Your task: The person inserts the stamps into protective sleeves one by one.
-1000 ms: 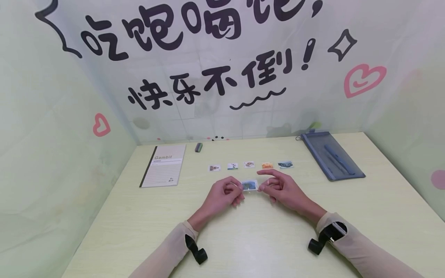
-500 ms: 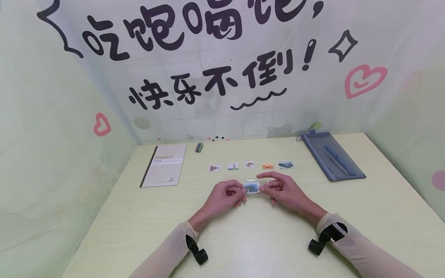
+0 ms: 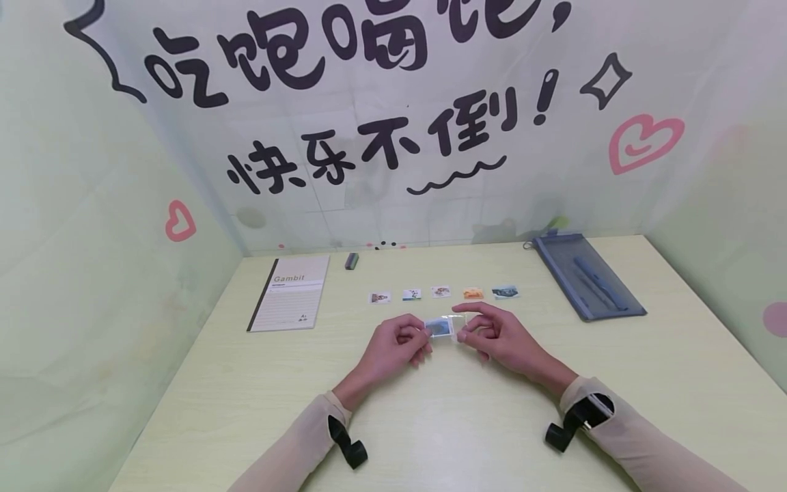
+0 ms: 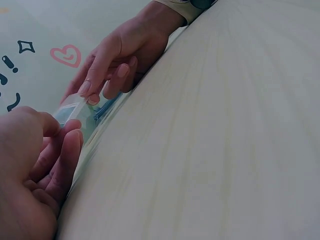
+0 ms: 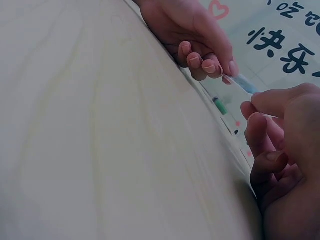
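A small blue stamp (image 3: 438, 329) with a white border sits in a clear plastic sleeve (image 3: 458, 320), held up between both hands over the table. My left hand (image 3: 396, 345) pinches the stamp's left end between thumb and fingers. At the sleeve's clear right end, the thumb and a finger of my right hand (image 3: 504, 342) pinch the edge, its index finger stretched out above. The left wrist view shows the sleeve (image 4: 76, 107) spanning the two hands. From the right wrist, the blue stamp (image 5: 245, 84) appears almost edge-on, partly covered by fingers.
Behind the hands lie several small stamps in a row, among them an orange one (image 3: 473, 293) and a dark blue one (image 3: 505, 292). A notebook (image 3: 289, 294) and an eraser (image 3: 352, 261) are at the back left. A blue mesh zip pouch (image 3: 587, 277) with a pen lies right.
The sleeve has been turned between the fingers: its clear part showed below the stamp, then above, and now sticks out right. The stamp shifted slightly right, then back left.
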`<state>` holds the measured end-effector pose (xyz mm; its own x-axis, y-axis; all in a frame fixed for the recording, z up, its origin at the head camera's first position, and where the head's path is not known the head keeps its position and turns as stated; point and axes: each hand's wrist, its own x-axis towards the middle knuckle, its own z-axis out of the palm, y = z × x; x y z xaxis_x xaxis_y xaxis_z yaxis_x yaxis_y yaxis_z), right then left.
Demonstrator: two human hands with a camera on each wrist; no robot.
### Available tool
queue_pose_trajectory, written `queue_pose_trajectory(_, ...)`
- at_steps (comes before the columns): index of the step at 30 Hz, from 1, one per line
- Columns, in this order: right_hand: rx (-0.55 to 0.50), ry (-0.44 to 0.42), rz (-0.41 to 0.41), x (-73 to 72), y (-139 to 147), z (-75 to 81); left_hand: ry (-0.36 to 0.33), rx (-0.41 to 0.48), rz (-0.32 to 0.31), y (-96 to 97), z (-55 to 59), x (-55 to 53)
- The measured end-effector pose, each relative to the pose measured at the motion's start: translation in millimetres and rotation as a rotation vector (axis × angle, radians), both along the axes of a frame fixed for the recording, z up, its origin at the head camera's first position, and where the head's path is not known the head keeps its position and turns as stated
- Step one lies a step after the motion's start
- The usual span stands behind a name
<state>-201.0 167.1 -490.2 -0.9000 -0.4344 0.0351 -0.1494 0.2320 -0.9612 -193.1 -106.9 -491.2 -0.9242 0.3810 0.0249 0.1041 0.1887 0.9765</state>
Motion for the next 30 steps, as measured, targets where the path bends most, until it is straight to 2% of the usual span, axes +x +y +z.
queue_pose_trajectory(13,-0.002,0.031,-0.009,2.9,0.6,2.1,0.002,0.012,-0.020,-0.1,-1.0,-0.8)
queue_pose_trajectory(20,-0.002,0.036,-0.006,2.7,0.5,1.1,0.017,-0.013,-0.038,-0.7,-1.6,-0.7)
queue_pose_trajectory(30,-0.029,0.051,0.007,2.4,0.7,2.5,0.031,-0.012,-0.034,-1.5,-1.3,-0.8)
